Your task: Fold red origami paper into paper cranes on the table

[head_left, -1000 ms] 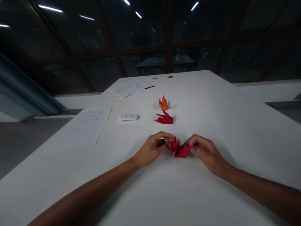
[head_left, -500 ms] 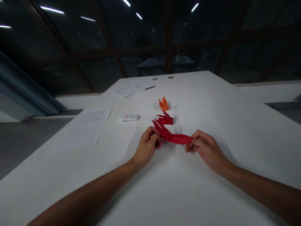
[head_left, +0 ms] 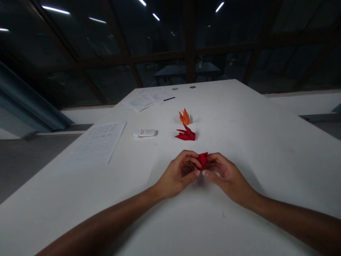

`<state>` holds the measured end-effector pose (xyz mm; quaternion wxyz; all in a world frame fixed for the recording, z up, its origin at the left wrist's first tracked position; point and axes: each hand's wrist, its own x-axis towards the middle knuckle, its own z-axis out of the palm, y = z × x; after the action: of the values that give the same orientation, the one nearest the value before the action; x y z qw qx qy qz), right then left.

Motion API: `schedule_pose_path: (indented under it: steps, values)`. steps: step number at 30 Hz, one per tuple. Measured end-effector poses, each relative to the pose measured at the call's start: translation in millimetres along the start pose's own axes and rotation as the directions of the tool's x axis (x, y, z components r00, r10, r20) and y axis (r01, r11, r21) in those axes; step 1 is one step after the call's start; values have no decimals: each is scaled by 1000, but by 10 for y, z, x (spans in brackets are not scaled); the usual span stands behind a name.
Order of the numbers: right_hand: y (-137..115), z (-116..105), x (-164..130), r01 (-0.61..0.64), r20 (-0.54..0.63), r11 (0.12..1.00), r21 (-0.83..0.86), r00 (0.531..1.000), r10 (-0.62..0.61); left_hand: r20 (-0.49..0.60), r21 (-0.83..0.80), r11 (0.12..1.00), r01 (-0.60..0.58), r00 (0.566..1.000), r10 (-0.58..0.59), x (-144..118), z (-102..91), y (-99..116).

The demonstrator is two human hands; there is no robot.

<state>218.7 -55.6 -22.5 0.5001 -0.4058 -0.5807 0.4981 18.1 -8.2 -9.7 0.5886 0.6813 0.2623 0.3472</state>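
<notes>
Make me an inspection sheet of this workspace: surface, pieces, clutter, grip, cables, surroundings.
Surface: white table, faint mark in the foreground.
Pieces: held red paper, folded; red folded piece and orange folded piece beyond it.
Clutter: white lettered item, written sheet, farther papers, dark strip.
Grip: left hand and right hand both on the held red paper.
Cables: nothing seen.
Surroundings: dark windows ahead, blue curtain left.

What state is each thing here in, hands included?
Held red paper: folded, partly hidden
Left hand: curled, holding it
Right hand: curled, holding it
Other red paper: folded, points spread
Orange paper: folded, points up
White printed item: lying flat
Near sheet: flat
Far sheets: overlapping
Blue curtain: hanging in folds
</notes>
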Motion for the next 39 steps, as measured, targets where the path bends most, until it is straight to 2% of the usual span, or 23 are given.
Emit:
schedule_pose_path:
  steps: [3, 5, 7, 10, 12, 15, 20, 23, 28, 32, 36, 39]
  values:
    - [35, -20, 31, -16, -53, 1000, -21, 998, 15, 39, -59, 997, -40, 998, 42, -16, 7, -15]
    - [50, -30, 41, -18, -66, 1000, -11, 998, 18, 27, -79, 995, -67, 997, 69, -23, 10, -32]
    - [55, -30, 40, -23, -63, 1000, 16, 998, 24, -52, -18, 998, -68, 996, 67, -22, 11, -42]
    - [39, -20, 26, -38, -32, 997, 66, 999, 40, -163, 144, 989, 25, 987, -2, -3, 0, -37]
    - [13, -21, 13, -41, -17, 996, 78, 999, 43, -101, 160, 983, 87, 992, -71, 11, -14, -27]
    - [-30, -55, 0, -28, -31, 997, 65, 999, 31, 38, 42, 992, 119, 992, -120, 21, -39, -24]
    - [-33, -153, 13, 50, -17, 999, 14, 999, -50, 16, -120, 984, 133, 991, -132, 38, -105, -67]
    - [6, -176, 28, 59, -22, 998, -16, 998, -59, 42, -166, 975, 146, 989, -141, 52, -140, -81]
    - [30, -173, 39, 39, -63, 998, -54, 997, -42, 84, -168, 964, 207, 977, -195, 48, -166, -48]
    - [-2, -195, 43, 48, -62, 990, -132, 997, -56, 135, -175, 961, 214, 972, -192, 48, -183, -13]
    - [-24, -209, 46, 101, -41, 975, -198, 993, -111, 201, -168, 959, 227, 960, -192, 52, -188, 23]
    - [-37, -182, 50, 125, -34, 977, -173, 990, -133, 224, -146, 963, 226, 956, -191, 48, -183, 45]
